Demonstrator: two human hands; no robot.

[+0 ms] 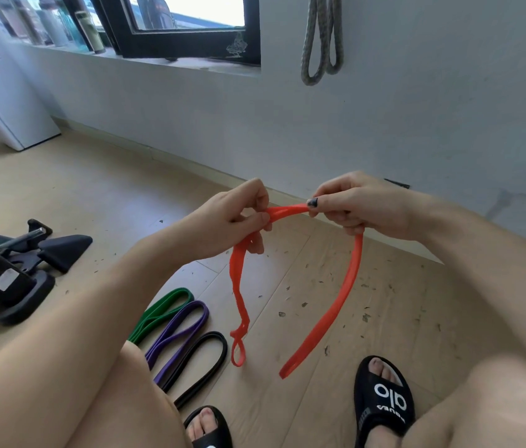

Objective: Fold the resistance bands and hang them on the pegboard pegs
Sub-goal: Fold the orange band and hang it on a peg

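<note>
Head view shows the left hand (245,215) and right hand (349,205) both pinched shut on the top of an orange band (349,279), whose two ends dangle below them, clear of the floor. The twisted left strand could probably slip or fold unevenly if either pinch loosens. Below the left hand lie a green band (164,310), purple band (179,334) and black band (205,360) on a dusty wooden floor (384,312). Above the right hand, a grey band (321,37) already hangs on the pale wall (433,108).
</note>
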